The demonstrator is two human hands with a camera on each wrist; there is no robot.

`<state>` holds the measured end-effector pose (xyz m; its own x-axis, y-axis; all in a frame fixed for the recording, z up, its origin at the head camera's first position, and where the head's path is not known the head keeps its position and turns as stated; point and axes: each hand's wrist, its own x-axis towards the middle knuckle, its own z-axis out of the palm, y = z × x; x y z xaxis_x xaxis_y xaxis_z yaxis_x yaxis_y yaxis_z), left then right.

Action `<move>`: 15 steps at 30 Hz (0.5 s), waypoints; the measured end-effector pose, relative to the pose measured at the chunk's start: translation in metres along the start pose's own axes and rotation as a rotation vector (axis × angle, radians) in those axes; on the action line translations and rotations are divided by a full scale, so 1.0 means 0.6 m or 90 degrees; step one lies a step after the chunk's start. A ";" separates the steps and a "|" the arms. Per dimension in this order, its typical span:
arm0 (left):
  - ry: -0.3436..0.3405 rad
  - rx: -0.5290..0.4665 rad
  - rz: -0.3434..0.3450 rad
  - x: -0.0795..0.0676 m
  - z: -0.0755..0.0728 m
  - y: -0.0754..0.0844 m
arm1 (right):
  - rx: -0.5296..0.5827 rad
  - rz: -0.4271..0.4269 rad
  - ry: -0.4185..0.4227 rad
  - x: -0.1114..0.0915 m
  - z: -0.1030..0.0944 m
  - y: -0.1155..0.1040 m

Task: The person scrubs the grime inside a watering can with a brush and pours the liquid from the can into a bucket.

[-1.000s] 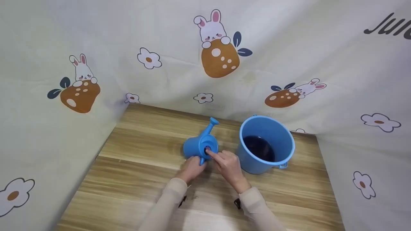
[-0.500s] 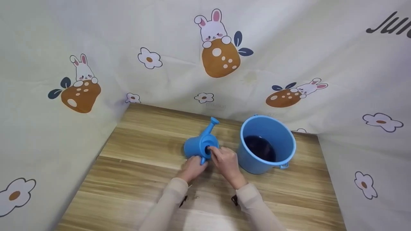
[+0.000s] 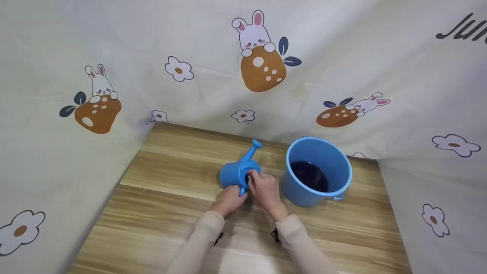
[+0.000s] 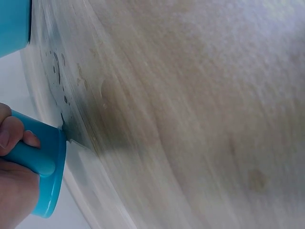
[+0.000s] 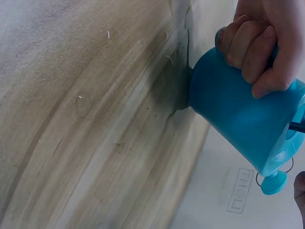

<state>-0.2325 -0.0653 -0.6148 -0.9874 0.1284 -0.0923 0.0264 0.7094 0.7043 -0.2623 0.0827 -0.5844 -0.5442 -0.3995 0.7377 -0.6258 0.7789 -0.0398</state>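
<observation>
A small blue watering can [image 3: 230, 175] stands upright on the wooden tabletop, its spout pointing away. My left hand [image 3: 229, 198] grips its handle [image 4: 29, 160], fingers curled round it. My right hand [image 3: 265, 190] is bent over the can's top opening, thumb and fingers together at the tips. In the right wrist view, a dark thin thing [image 5: 297, 127] reaches out of the opening toward this hand, whose own tip [image 5: 300, 188] just shows at the edge. The fingers seem to pinch it, though its far end is hidden.
A larger blue bucket [image 3: 289, 188] with dark liquid [image 3: 309, 177] inside stands close to the right of my right hand. Water drops [image 4: 57, 69] wet the tabletop near the can. A printed cloth [image 3: 205, 95] encloses the table at the back and sides.
My right index finger was stretched out into the can's opening; it has since bent in toward the thumb, and the hand has moved slightly left. The left hand still grips the handle.
</observation>
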 end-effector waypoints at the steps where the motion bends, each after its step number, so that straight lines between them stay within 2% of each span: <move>1: 0.004 0.002 0.003 0.000 0.001 0.000 | -0.001 0.003 0.004 0.001 0.001 0.000; 4: -0.003 0.001 -0.001 0.002 0.001 0.000 | -0.003 0.017 0.001 0.003 -0.002 -0.002; 8: -0.022 -0.003 -0.024 0.003 0.001 0.000 | -0.003 0.045 -0.043 0.008 -0.013 -0.006; 15: -0.015 0.006 -0.021 0.002 0.000 0.000 | -0.010 0.085 -0.112 0.023 -0.039 -0.018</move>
<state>-0.2337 -0.0650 -0.6149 -0.9838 0.1210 -0.1323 -0.0047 0.7200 0.6939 -0.2503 0.0802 -0.5577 -0.7116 -0.3694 0.5976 -0.5336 0.8375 -0.1177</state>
